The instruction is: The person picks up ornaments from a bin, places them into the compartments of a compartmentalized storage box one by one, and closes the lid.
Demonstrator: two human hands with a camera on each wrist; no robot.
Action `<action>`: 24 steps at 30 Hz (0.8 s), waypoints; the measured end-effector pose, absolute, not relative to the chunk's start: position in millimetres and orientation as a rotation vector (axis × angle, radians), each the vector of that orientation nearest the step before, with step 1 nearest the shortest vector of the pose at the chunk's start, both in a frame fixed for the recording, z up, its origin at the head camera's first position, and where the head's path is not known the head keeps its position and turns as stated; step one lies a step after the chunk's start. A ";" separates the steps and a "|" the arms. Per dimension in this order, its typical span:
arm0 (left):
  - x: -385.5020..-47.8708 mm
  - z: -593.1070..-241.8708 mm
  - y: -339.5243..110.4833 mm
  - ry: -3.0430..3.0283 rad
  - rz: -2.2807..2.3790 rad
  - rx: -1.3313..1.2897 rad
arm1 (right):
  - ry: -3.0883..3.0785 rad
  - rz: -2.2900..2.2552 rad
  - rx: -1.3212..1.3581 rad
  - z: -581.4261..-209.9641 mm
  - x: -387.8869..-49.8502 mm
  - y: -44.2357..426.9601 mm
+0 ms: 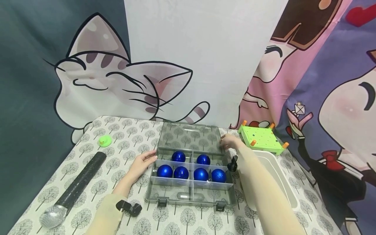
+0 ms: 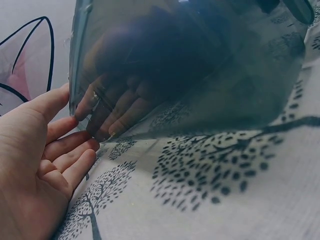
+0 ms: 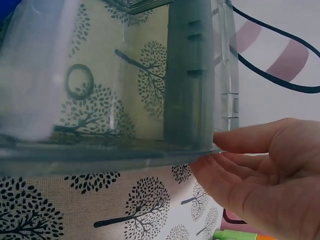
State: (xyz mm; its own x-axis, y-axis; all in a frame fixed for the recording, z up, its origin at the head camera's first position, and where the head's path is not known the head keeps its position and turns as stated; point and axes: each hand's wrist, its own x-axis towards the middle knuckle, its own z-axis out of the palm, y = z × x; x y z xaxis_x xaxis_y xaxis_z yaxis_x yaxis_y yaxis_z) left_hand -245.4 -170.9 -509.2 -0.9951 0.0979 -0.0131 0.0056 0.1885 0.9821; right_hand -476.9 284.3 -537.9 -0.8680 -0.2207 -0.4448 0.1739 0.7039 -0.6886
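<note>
A grey see-through plastic storage box (image 1: 168,190) lies open on the table, its lid (image 1: 188,136) folded back flat behind it. Clear dividers split the box into compartments, and several shiny blue balls (image 1: 181,172) sit in the back and middle rows. My left hand (image 1: 141,164) is at the box's back left corner; its thumb and fingertips touch the side wall, with fingers loosely extended. At the lid's right edge, near the hinge, my right hand (image 1: 231,141) pinches the plastic between thumb and forefinger (image 3: 212,175).
On the left lie a microphone (image 1: 79,182) and a green toy duck (image 1: 105,141). A white tray (image 1: 293,197) stands at the right, partly behind my right arm. Beyond it is a green pegged toy stand (image 1: 262,137). Cartoon-printed curtains hang behind the table.
</note>
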 end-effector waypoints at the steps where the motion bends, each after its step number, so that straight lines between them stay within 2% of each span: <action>1: -245.3 -509.0 -170.8 2.364 1.954 0.103 | 2.429 -1.037 -0.062 -542.8 -479.8 287.3; 12: -246.0 -509.4 -171.1 2.365 1.952 0.099 | 2.527 -1.103 -0.196 -564.3 -492.3 306.4; 15: -246.3 -509.4 -170.9 2.366 1.951 0.104 | 2.525 -1.111 -0.162 -567.4 -494.6 308.7; 21: -247.0 -510.0 -170.5 2.360 1.956 0.115 | 2.545 -1.164 -0.124 -593.4 -520.9 320.9; 24: -247.0 -510.9 -170.6 2.356 1.962 0.109 | 2.554 -1.210 -0.108 -587.2 -517.4 317.7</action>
